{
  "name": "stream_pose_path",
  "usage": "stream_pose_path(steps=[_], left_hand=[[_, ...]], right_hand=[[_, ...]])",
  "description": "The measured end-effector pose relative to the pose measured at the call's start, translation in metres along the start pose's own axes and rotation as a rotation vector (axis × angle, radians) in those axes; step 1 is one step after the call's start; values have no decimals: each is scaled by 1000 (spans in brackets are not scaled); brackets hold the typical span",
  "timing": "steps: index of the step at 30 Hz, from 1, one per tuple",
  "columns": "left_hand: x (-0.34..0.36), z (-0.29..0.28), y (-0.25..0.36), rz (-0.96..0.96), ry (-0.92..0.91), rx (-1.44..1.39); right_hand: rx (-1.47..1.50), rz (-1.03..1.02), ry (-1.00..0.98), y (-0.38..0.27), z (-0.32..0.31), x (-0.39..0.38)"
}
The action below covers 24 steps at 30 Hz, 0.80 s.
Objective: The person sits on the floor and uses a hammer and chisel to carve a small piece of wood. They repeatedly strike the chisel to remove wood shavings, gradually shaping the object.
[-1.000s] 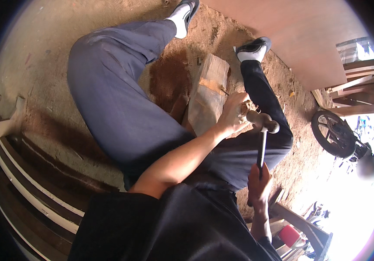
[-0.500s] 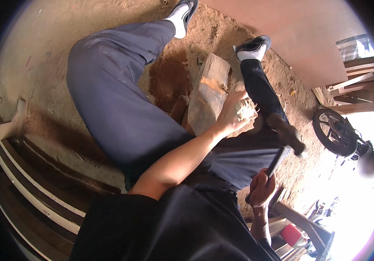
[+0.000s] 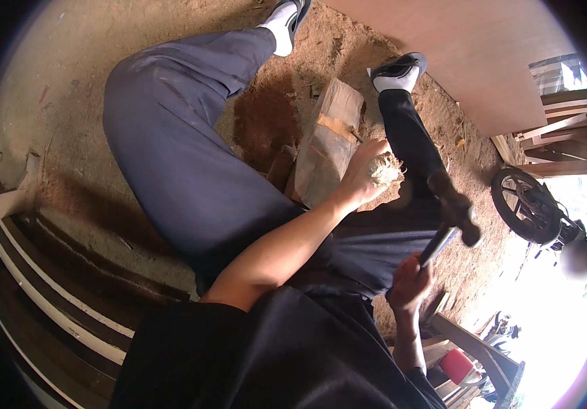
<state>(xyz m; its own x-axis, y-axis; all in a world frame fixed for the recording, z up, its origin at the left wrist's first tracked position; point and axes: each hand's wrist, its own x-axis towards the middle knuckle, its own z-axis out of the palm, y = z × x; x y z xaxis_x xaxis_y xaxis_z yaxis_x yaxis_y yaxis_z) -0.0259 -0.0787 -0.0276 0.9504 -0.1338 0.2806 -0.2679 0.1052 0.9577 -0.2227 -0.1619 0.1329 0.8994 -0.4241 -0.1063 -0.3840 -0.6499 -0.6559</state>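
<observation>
My left hand [image 3: 358,178] is closed round a wooden-handled chisel [image 3: 385,169], whose frayed, splintered top end faces up; its blade is hidden. Under and beside that hand lies a long pale wood block [image 3: 324,153] between my legs, with a fresh orange-brown strip across it. On the right, my right hand [image 3: 413,281] grips the dark handle of a hammer [image 3: 458,213]. The hammer's head is raised to the right of the chisel and apart from it.
My bent leg [image 3: 184,136] and outstretched leg [image 3: 409,126] flank the block. Wooden slats [image 3: 54,320] stand at lower left. A flat board [image 3: 457,61] leans at upper right, with a motorcycle wheel [image 3: 522,204] below. A red container [image 3: 458,366] sits among timber at lower right.
The hammer's head has shifted slightly, and my right hand has moved up a little with it. The left hand and chisel have stayed nearly in place.
</observation>
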Motion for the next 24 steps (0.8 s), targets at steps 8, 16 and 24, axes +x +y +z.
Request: stream_pose_path(steps=[8,16,24], left_hand=[[3,-5,-10,-21,75,-47],[10,12,-41,-353,-58,-592],[8,2,-8,93,33,40]], right_hand=[[63,160,-85,-31,-2,3],[-190,82,-187,-22,9,21],[-295,-513,207,29,12,8]])
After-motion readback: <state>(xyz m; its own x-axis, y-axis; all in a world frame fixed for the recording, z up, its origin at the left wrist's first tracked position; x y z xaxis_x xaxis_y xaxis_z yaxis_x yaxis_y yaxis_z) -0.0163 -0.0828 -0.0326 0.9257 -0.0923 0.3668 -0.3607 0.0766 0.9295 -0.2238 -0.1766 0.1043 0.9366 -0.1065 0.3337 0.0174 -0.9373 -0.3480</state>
